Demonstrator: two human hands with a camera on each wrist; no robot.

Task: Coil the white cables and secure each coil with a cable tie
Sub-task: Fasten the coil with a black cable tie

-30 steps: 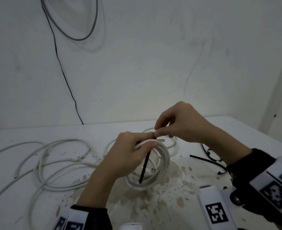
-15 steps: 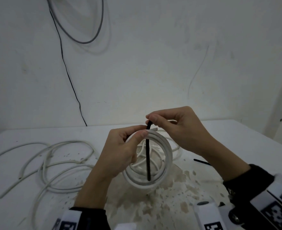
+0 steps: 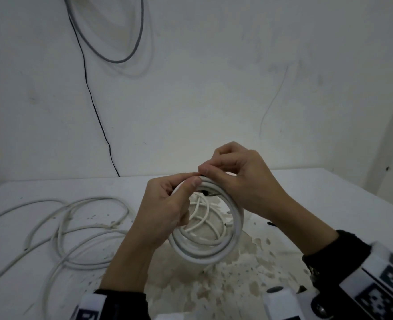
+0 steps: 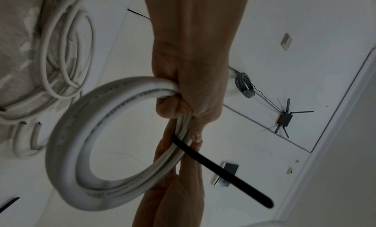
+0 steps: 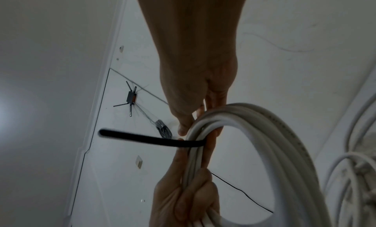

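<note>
I hold a coil of white cable upright above the table. My left hand grips the coil's top left, fingers curled round the strands. My right hand pinches the bundle just beside it, where a black cable tie crosses the strands. The tie's long tail sticks out away from me. In the head view only a small black bit of the tie shows under my fingers. How the tie's head sits is hidden.
Loose white cables sprawl on the white table to the left. More white cable lies under the coil, and a spare black tie peeks out by my right wrist. The tabletop paint is chipped in front of me. A wall stands behind.
The black tie hung down across the coil's opening from my right fingers; now it lies across the top of the bundle, tail pointing away. Both hands have closed together at the coil's top.
</note>
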